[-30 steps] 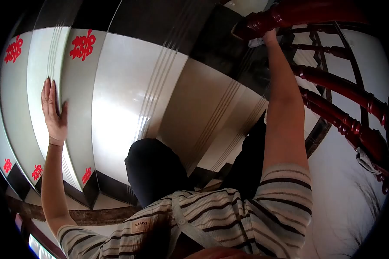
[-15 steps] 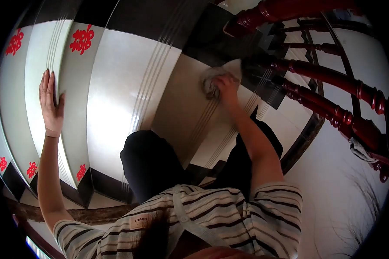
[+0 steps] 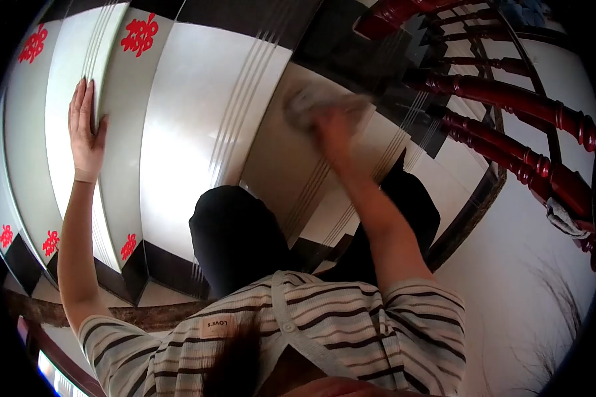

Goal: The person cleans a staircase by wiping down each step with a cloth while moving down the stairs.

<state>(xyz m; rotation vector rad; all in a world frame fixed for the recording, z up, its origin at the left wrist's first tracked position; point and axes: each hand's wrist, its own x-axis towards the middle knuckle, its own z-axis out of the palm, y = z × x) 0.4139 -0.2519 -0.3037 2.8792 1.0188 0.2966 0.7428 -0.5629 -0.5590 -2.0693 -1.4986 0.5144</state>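
Note:
My left hand (image 3: 86, 132) lies flat on a pale stair step (image 3: 73, 56), its fingers stretched out and the thumb apart over the edge. It holds nothing. My right hand (image 3: 334, 129) is closed on a grey cleaning cloth (image 3: 301, 109), pressed against a beige tiled stair surface (image 3: 268, 159) beside a dark tile band. Both the hand and the cloth are smeared by motion, so the separate fingers do not show clearly.
Dark red turned balusters (image 3: 510, 102) run along the right side. A grey rag (image 3: 564, 218) hangs on the lower railing. Red paper cut-outs (image 3: 140, 34) decorate the risers at left. My dark-trousered knee (image 3: 235, 231) is between my arms.
My right hand has moved the cloth a little to the left across the tile. The left hand stays flat on its step, while the whole view has shifted slightly.

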